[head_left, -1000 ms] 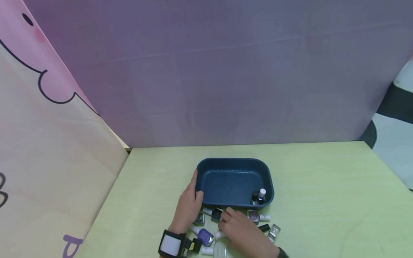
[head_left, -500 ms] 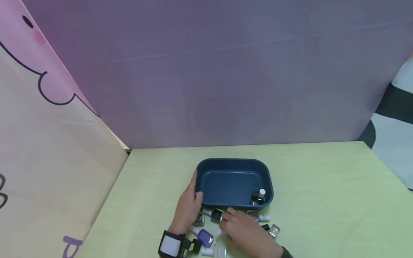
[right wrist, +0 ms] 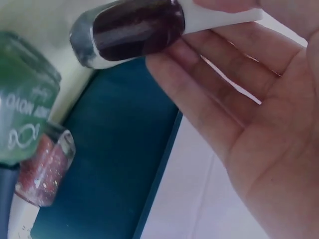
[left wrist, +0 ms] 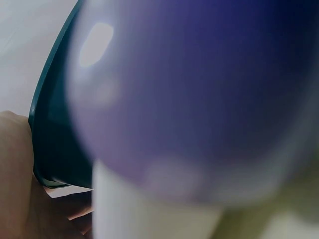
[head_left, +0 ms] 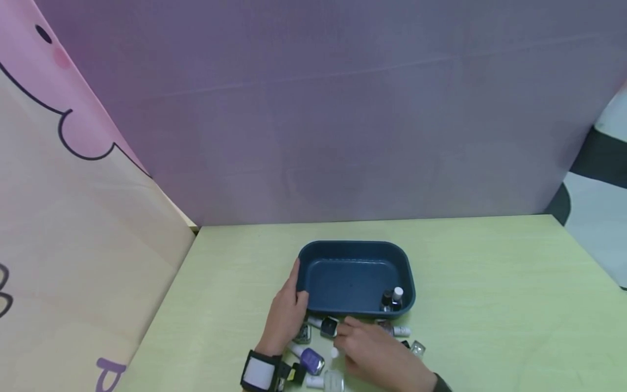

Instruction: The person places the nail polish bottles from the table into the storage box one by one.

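Observation:
My left hand (head_left: 284, 316) holds the near left corner of a dark blue tray (head_left: 343, 314), its index finger lying along the left side. Part of that hand also shows beside the tray in the left wrist view. In the right wrist view, my right hand (right wrist: 259, 99) pinches a nail polish bottle (right wrist: 139, 32), dark red with a white cap, between thumb and fingers. The head view shows my right hand over the bottles before the tray; its fingertips are near a black bottle (head_left: 329, 326) with a white cap. The back of the hand hides its grip there.
Two small bottles (head_left: 392, 299) stand in the tray's near right corner. Around my hands lie a purple bottle (head_left: 311, 360), a clear one (head_left: 334, 381), a glittery pink one (right wrist: 45, 169) and several others. A green bottle (right wrist: 25, 99) is close to the right wrist camera.
My right hand shifts slightly to the right over the bottles, and the white cap beside it shows a little differently. My left hand and the tray stay nearly still.

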The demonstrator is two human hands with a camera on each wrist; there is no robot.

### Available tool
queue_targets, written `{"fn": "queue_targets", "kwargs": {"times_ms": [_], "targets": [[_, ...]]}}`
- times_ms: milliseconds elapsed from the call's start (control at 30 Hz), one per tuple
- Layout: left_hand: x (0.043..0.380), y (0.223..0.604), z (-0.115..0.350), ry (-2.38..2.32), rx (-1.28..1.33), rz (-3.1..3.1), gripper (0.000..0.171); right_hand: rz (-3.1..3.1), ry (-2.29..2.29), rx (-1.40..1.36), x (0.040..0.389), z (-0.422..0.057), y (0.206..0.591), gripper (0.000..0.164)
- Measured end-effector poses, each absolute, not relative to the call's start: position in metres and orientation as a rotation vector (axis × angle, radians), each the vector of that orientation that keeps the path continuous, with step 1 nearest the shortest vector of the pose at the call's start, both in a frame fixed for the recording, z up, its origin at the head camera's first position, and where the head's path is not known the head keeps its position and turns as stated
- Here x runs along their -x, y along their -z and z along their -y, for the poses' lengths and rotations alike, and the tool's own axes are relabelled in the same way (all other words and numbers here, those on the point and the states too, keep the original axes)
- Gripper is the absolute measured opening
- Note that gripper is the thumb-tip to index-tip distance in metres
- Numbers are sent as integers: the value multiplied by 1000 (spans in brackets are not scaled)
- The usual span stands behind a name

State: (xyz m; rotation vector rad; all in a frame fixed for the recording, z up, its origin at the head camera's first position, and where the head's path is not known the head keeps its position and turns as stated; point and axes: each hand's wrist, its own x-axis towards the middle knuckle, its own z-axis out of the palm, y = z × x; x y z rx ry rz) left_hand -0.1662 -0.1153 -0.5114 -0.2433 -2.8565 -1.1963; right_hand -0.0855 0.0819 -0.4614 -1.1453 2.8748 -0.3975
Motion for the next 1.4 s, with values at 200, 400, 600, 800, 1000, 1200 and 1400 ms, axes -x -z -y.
{"fn": "queue_targets", "kwargs": {"times_ms": [200,400,600,800,1000,1200,1400], "targets": [[165,511,116,1194,247,2857,72,-2873,446,1223,86,-86,456,15],[166,512,117,1184,253,2846,72,-2906,452,1265,87,-90,449,20],[166,514,118,1188,241,2849,72,-2985,491,1307,88,-96,446,19],[166,514,118,1175,241,2840,72,-2992,547,1303,89,-101,443,20],[167,516,118,1135,246,2829,71,-3012,551,1312,90,-105,442,21],[167,517,118,1152,236,2827,71,-3001,570,1249,91,-108,441,20],[168,519,117,1163,221,2837,70,-2992,616,1225,91,-111,440,18]]}}
